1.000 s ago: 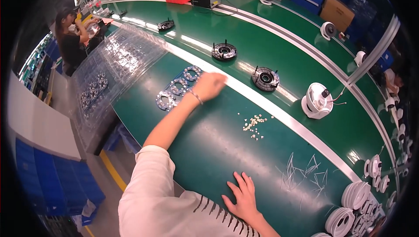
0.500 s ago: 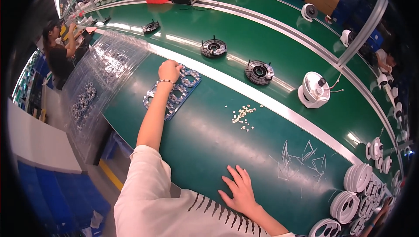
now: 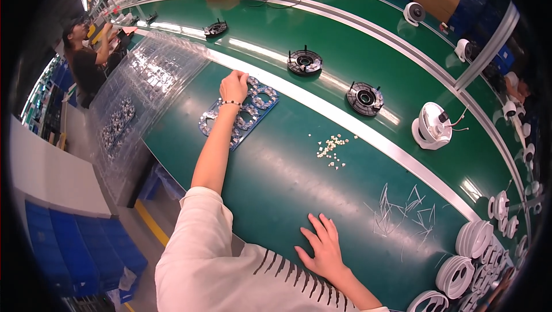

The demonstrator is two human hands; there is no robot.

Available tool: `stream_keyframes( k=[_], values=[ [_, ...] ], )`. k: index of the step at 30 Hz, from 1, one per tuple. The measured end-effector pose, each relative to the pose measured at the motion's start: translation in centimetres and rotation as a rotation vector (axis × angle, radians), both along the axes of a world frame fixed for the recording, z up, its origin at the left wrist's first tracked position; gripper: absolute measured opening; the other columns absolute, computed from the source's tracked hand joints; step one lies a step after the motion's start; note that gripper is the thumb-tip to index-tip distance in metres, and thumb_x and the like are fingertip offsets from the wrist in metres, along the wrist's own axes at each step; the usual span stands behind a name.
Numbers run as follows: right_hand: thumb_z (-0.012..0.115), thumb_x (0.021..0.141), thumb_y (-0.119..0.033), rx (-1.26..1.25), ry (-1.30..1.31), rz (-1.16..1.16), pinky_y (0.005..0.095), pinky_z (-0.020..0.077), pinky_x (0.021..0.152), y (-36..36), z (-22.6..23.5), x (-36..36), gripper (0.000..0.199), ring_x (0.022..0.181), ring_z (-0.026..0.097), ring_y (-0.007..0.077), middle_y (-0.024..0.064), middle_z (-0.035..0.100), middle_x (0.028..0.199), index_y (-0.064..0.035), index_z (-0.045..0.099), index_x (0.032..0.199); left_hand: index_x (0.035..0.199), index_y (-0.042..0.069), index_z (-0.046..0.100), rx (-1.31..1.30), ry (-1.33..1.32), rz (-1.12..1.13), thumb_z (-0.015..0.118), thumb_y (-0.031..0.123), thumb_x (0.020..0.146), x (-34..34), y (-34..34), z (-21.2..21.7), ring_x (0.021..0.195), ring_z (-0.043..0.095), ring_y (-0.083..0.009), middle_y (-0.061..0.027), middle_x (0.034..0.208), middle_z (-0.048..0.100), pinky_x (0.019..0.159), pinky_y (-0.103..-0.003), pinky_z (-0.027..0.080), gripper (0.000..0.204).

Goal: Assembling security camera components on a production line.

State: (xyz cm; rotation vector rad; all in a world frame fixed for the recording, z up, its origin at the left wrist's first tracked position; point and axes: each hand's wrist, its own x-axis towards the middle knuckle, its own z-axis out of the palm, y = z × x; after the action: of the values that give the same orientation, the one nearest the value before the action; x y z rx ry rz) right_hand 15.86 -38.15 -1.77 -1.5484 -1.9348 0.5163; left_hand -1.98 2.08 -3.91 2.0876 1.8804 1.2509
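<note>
My left hand [image 3: 234,88] reaches to the far edge of a panel of blue ring-shaped circuit boards [image 3: 248,118], its fingers curled at the upper boards. The fingertips are partly hidden, and so is part of the panel, under my hand and wrist. Nearer me, my right hand [image 3: 326,250] rests on the green work table [image 3: 276,180] with fingers spread and nothing in it. Beyond it lies a loose scatter of small pale connectors [image 3: 330,146]. Right of these are several thin, clear-white strips [image 3: 405,208].
Past a metal rail, a green conveyor carries black round bases [image 3: 365,98] and a white round housing [image 3: 434,127]. Stacked white rings [image 3: 474,238] stand at right. Clear plastic trays [image 3: 144,76] with more boards lie left. A co-worker [image 3: 86,59] is at far left.
The whole view has shifted slightly right. The black bases and white housing have moved a little rightward along the conveyor. My left hand stays at the panel; my right hand stays spread on the table.
</note>
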Motion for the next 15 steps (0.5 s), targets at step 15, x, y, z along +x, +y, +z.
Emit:
stream_keyframes(
  k=[15],
  values=[
    [0.067,0.067,-0.018,-0.01,-0.011,0.012,0.0511,0.0294,0.094,1.1,0.0,-0.4,0.04,0.116,0.033,0.037,0.0157,0.038,0.126,-0.0025,0.055,0.102,0.079,0.004,0.063,0.164,0.097,-0.268,0.064,0.013,0.07,-0.2,-3.2,0.4,0.079,0.058,-0.0289,-0.013,0.081,0.061,0.071,-0.037,0.046,0.013]
  ],
)
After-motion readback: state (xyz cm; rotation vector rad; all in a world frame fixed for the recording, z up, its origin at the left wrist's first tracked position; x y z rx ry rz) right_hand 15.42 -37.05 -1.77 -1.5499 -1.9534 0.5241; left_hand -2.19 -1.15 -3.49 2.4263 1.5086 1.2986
